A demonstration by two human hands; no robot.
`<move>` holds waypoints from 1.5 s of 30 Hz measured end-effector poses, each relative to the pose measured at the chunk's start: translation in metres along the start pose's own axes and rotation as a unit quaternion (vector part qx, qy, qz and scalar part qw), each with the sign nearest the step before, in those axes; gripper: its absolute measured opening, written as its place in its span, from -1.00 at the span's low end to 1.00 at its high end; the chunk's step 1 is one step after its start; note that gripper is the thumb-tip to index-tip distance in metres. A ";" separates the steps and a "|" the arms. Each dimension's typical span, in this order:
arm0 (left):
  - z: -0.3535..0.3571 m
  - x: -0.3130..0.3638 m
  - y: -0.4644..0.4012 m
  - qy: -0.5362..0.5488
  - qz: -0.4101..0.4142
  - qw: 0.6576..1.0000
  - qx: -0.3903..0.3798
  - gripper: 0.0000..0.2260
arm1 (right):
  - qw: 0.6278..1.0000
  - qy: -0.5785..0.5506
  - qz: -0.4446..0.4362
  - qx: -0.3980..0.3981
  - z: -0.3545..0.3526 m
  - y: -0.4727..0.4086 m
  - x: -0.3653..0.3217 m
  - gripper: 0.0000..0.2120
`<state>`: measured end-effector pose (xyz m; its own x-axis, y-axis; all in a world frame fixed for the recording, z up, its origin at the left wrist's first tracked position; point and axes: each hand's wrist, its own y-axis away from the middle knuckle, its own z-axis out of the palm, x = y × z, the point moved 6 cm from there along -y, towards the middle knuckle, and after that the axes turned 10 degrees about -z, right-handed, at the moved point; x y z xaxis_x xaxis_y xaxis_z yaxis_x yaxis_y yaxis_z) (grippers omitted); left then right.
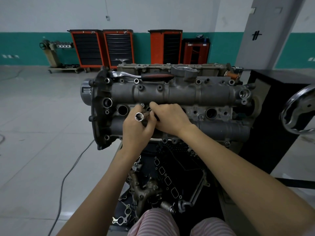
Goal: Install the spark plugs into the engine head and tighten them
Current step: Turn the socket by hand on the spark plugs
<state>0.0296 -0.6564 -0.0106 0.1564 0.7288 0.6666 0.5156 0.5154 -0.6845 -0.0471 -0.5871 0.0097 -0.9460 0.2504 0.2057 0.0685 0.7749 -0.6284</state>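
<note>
The grey engine head lies across the middle of the view on a stand, with a row of round spark plug wells along its centre; two open wells show. My left hand grips a chrome socket whose open end faces the camera. My right hand pinches a dark slim part at the socket's far end, above the second well, which both hands mostly hide. A ratchet with a black and red handle rests on the head's far edge.
A chrome handwheel of the stand sticks out at the right beside a black cabinet. Below the head a tray holds gaskets, a manifold and loose parts. Orange tool carts line the far wall. A cable runs over the floor.
</note>
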 end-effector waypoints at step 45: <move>-0.002 -0.001 0.001 0.022 0.033 0.999 0.009 -0.69 | 0.999 -0.011 -0.009 0.046 -0.009 0.001 -0.002 -0.88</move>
<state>0.0318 -0.6577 -0.0110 0.2274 0.7412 0.6315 0.4875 0.4747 -0.7328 -0.0425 -0.5818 0.0154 -0.9534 0.2242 0.2021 0.0233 0.7222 -0.6913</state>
